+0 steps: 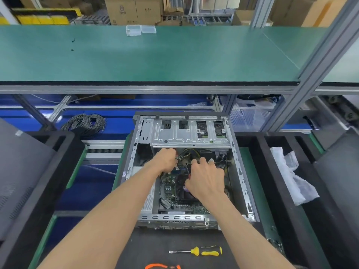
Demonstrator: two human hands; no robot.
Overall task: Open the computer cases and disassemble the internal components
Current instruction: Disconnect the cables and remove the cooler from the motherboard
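computer case (241,171): laid on its side with the side panel off, interior exposed; seated on a black mat, directly beneath both hands
left hand (166,160): reached into the upper interior; fingers curled round a bundle of cables (187,155), gripped just under the drive cage
right hand (206,178): placed just right of the left hand, over the motherboard; fingers curled down among the wires; whether anything is actually pinched cannot be told, the fingertips being hidden
drive cage (186,133): silver metal, fitted across the far end of the case, just beyond both hands
motherboard (171,191): green, seen below the left hand and partly covered by the right hand and wrist
fan (183,188): dark, noted under the right wrist, largely hidden
screwdriver (202,251): yellow and black handle, laid on the mat nearer the person than the hands, untouched
orange tool (161,266): cut off by the lower edge, type not determinable
coiled cable (85,123): grey, lying well left of the grip, beyond the case
white wrapping (291,175): crumpled, lying well right of the grip
clear boxes (139,29): two, set on the green shelf far beyond the hands
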